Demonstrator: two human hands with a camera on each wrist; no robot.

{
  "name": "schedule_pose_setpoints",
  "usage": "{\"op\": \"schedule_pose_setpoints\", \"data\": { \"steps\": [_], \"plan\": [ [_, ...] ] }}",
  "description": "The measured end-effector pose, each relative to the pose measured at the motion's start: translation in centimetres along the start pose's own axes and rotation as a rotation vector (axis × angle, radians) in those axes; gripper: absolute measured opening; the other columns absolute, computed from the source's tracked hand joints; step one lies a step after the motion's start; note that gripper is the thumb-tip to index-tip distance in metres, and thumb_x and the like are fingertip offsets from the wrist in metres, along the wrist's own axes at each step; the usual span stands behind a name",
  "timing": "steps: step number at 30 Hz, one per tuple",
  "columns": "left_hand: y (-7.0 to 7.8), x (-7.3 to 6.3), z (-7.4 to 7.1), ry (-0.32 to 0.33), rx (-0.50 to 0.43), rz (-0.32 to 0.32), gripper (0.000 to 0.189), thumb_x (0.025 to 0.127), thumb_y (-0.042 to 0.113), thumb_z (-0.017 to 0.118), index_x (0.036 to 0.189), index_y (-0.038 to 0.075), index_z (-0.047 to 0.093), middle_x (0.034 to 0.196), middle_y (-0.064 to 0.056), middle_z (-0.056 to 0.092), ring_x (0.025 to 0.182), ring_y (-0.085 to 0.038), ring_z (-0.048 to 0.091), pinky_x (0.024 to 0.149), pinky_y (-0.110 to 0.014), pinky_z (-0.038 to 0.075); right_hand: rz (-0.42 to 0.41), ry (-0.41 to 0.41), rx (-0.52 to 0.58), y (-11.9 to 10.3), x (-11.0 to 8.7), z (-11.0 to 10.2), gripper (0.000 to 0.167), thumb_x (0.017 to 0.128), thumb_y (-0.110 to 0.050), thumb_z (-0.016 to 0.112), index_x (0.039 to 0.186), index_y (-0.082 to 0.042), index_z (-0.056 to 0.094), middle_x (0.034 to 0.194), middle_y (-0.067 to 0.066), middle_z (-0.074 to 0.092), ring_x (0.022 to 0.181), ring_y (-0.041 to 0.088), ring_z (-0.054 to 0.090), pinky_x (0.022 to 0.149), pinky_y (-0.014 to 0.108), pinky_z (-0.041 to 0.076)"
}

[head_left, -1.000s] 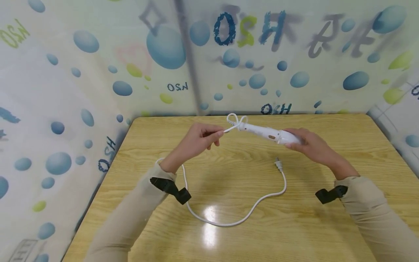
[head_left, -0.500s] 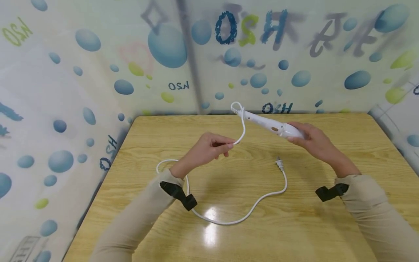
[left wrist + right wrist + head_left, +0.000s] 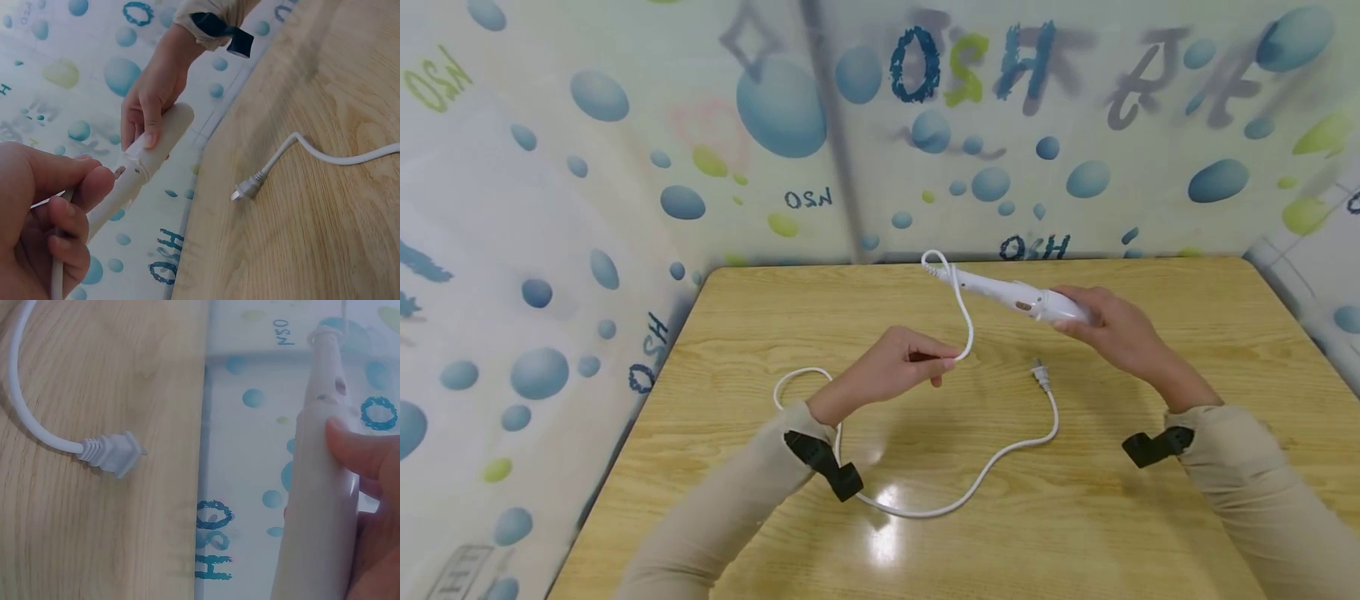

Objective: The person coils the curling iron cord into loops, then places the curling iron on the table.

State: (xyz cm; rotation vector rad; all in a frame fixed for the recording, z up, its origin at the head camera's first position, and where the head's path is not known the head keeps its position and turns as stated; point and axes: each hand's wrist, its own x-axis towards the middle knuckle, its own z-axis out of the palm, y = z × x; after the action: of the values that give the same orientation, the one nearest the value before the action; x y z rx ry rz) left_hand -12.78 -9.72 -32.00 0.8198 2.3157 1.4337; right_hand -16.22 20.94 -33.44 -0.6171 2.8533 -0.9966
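My right hand (image 3: 1112, 325) grips a white hair curling iron (image 3: 1000, 292) by its thick end, over the far part of the table. In the right wrist view the thumb lies along the iron's thick body (image 3: 319, 500). From the thin end, a white cord (image 3: 966, 321) bends up in a small loop and crosses over the handle. My left hand (image 3: 898, 367) pinches this cord between thumb and fingers, below and left of the iron. The two-pin plug (image 3: 1040, 374) lies on the table under the iron; the left wrist view also shows the plug (image 3: 249, 186).
The wooden table (image 3: 1120, 517) carries the rest of the cord (image 3: 925, 513), lying in a wide curve and partly hidden by my left forearm. A patterned wall sheet (image 3: 880, 150) stands behind the far edge and at both sides.
My left hand has moved right and nearer, drawing the cord down across the iron's handle. The iron's thin end tipped up, then came down again. My right hand stays nearly in place.
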Motion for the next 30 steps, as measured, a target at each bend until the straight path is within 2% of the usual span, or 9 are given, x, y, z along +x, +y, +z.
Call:
{"op": "schedule_pose_setpoints", "data": {
  "steps": [4, 7, 13, 16, 18, 20, 25, 30],
  "plan": [
    [0.6, 0.2, 0.5, -0.026, 0.011, 0.038, 0.024, 0.09, 0.007, 0.059, 0.111, -0.002, 0.065, 0.07, -0.004, 0.065, 0.057, -0.011, 0.055, 0.048, -0.021, 0.03, 0.013, 0.0, -0.003, -0.1, -0.1, 0.2, 0.051, 0.094, -0.029, 0.053, 0.137, -0.005, 0.041, 0.116, 0.025, 0.048, 0.089, 0.034, 0.046, 0.066, 0.043, 0.038],
    [0.5, 0.4, 0.7, -0.034, 0.021, 0.041, 0.024, 0.09, 0.007, 0.058, 0.112, -0.002, 0.065, 0.072, -0.005, 0.066, 0.06, -0.01, 0.058, 0.049, -0.021, 0.032, 0.002, 0.032, 0.011, -0.1, -0.1, 0.2, 0.05, 0.094, -0.027, 0.053, 0.137, -0.004, 0.041, 0.117, 0.026, 0.048, 0.089, 0.035, 0.046, 0.066, 0.044, 0.037],
    [-1.6, 0.5, 0.4, -0.014, -0.003, -0.049, 0.027, 0.093, 0.006, 0.053, 0.118, 0.0, 0.061, 0.076, -0.011, 0.065, 0.057, -0.01, 0.049, 0.051, -0.021, 0.037, -0.017, 0.09, 0.135, 0.0, -0.3, -0.6, 0.05, 0.094, -0.022, 0.054, 0.138, -0.003, 0.04, 0.126, 0.027, 0.044, 0.097, 0.036, 0.044, 0.07, 0.047, 0.038],
    [-2.9, 0.8, -0.2, 0.001, -0.048, -0.063, 0.028, 0.094, 0.006, 0.052, 0.12, -0.001, 0.059, 0.079, -0.014, 0.065, 0.062, -0.012, 0.053, 0.056, -0.024, 0.043, -0.047, 0.093, 0.175, 0.2, -0.5, -1.1, 0.049, 0.094, -0.018, 0.054, 0.138, -0.004, 0.04, 0.127, 0.025, 0.045, 0.097, 0.029, 0.043, 0.07, 0.036, 0.039],
    [-3.8, 1.2, -0.6, 0.006, -0.083, -0.052, 0.028, 0.094, 0.005, 0.052, 0.12, -0.002, 0.059, 0.079, -0.017, 0.065, 0.065, -0.013, 0.056, 0.059, -0.03, 0.047, -0.08, 0.089, 0.199, 0.4, -0.6, -1.3, 0.048, 0.093, -0.014, 0.055, 0.138, -0.004, 0.041, 0.126, 0.021, 0.046, 0.095, 0.021, 0.044, 0.069, 0.028, 0.039],
    [-4.6, 1.7, -1.0, 0.0, -0.111, -0.03, 0.028, 0.093, 0.003, 0.052, 0.119, -0.004, 0.059, 0.08, -0.018, 0.065, 0.069, -0.02, 0.059, 0.061, -0.033, 0.049, -0.119, 0.081, 0.219, 0.3, -0.7, -1.4, 0.047, 0.092, -0.01, 0.056, 0.137, -0.004, 0.043, 0.125, 0.017, 0.047, 0.092, 0.015, 0.044, 0.067, 0.021, 0.039],
    [-5.8, 3.0, -2.0, -0.044, -0.153, -0.01, 0.027, 0.092, 0.001, 0.052, 0.118, -0.004, 0.06, 0.086, -0.015, 0.068, 0.07, -0.03, 0.058, 0.057, -0.026, 0.045, -0.193, 0.035, 0.268, -0.3, -1.2, -1.4, 0.047, 0.09, -0.003, 0.057, 0.136, -0.005, 0.045, 0.123, 0.013, 0.048, 0.088, 0.011, 0.048, 0.065, 0.02, 0.042],
    [-6.5, 4.1, -2.8, -0.113, -0.192, -0.04, 0.024, 0.092, 0.008, 0.055, 0.111, -0.003, 0.065, 0.091, -0.016, 0.067, 0.065, -0.019, 0.057, 0.057, -0.026, 0.044, -0.245, -0.032, 0.331, -0.9, -1.6, -1.4, 0.047, 0.091, 0.0, 0.055, 0.136, -0.007, 0.045, 0.119, -0.002, 0.048, 0.087, 0.013, 0.05, 0.065, 0.022, 0.045]
  ]
}}
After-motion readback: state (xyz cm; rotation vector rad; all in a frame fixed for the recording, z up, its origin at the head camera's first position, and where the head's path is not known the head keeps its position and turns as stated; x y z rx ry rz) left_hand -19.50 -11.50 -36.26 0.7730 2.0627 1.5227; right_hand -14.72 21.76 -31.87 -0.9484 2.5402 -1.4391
